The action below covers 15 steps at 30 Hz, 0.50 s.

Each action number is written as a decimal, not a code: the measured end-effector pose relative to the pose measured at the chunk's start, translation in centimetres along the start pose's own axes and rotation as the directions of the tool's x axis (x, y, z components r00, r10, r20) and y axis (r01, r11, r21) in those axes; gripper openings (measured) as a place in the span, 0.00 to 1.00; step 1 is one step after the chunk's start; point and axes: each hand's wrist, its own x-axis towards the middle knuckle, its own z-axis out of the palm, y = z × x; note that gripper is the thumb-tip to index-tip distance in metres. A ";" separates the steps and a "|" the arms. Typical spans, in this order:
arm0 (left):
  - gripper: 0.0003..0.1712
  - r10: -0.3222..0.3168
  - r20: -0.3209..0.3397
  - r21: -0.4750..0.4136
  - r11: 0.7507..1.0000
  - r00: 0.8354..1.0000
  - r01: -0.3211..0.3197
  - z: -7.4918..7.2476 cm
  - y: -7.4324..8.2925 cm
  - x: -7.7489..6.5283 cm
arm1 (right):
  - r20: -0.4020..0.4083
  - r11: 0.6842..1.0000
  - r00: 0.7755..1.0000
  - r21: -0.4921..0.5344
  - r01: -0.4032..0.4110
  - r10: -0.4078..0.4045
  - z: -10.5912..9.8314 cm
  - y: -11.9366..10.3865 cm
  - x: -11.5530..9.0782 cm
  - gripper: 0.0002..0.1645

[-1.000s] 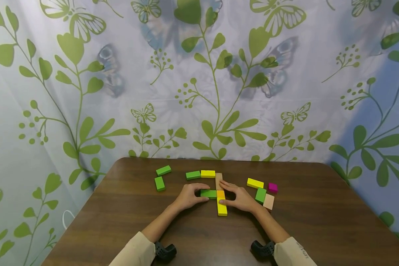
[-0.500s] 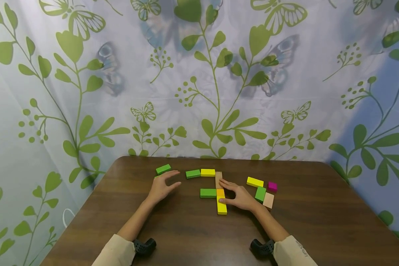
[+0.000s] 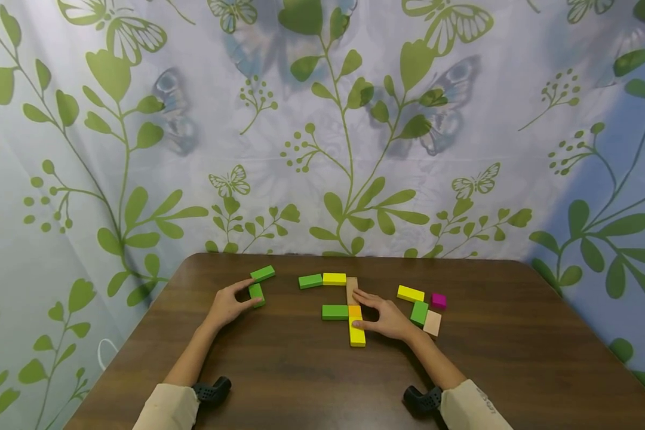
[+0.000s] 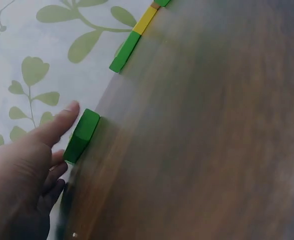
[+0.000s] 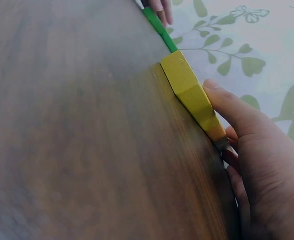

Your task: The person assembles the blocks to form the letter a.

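My left hand (image 3: 228,306) is at the far left, its fingers and thumb spread about a green block (image 3: 256,294). In the left wrist view the thumb lies beside that green block (image 4: 83,135); whether it presses on it I cannot tell. A second green block (image 3: 263,274) lies just beyond. My right hand (image 3: 388,318) rests against a joined row: fingertips at a bare-wood block (image 3: 351,288), thumb on a yellow block (image 3: 357,335). Between these two shows an orange piece (image 3: 355,311). A green block (image 3: 335,312) abuts it from the left.
Another green block (image 3: 310,281) and a yellow block (image 3: 334,279) run left from the wood block's far end. Right of my right hand lie a yellow block (image 3: 411,293), a green block (image 3: 419,313), a tan block (image 3: 432,323) and a magenta block (image 3: 439,301). A patterned curtain (image 3: 322,149) hangs behind the table.
My left hand has left the middle green block and moved left to the far-left green block. My right hand stays in place on the row.
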 end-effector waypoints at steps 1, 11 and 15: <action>0.39 -0.005 0.015 0.007 1.000 1.000 0.005 0.0 0.0 0.0 | 0.000 1.000 1.000 0.003 -0.003 0.003 0.0 0.0 0.0 0.45; 0.35 0.099 0.033 0.014 0.995 0.995 -0.099 0.7 1.2 -0.3 | 0.005 1.000 1.000 0.010 0.007 -0.007 0.1 0.2 0.1 0.45; 0.35 0.164 0.076 -0.036 0.986 0.984 -0.162 1.9 3.2 -0.5 | 0.002 1.000 1.000 0.011 0.004 -0.004 0.0 0.2 0.0 0.45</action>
